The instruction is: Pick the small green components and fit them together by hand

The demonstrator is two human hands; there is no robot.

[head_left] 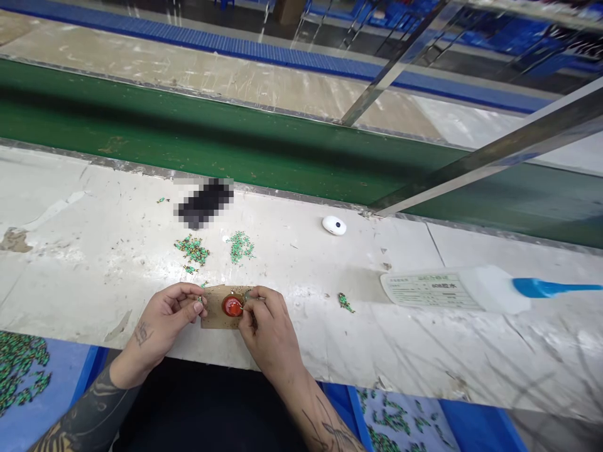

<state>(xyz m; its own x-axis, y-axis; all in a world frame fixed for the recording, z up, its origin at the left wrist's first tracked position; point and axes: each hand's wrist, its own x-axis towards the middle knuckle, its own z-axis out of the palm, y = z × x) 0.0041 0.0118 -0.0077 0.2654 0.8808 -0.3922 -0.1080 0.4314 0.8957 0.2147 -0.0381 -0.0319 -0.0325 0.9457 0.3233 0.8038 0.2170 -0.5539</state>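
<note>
My left hand [176, 307] pinches a tiny green piece [200, 300] between thumb and forefinger, at the left edge of a brown cardboard piece [214, 321]. On the cardboard sits a small round dish of red-orange liquid [232, 306]. My right hand [268, 320] is closed at the dish's right side, fingertips together; a bit of something small shows by them, too small to name. Beyond the hands lie a pile of green and dark figures [192, 249] and a pile of tiny light-green parts [241, 247].
A white bottle with a blue nozzle [433, 289] lies on its side at the right. Nearby are a small green cluster [346, 302] and a white oval case [334, 225]. Blue trays [70, 370] of green pieces stand below the table edge. A green belt [235, 144] and metal posts run behind.
</note>
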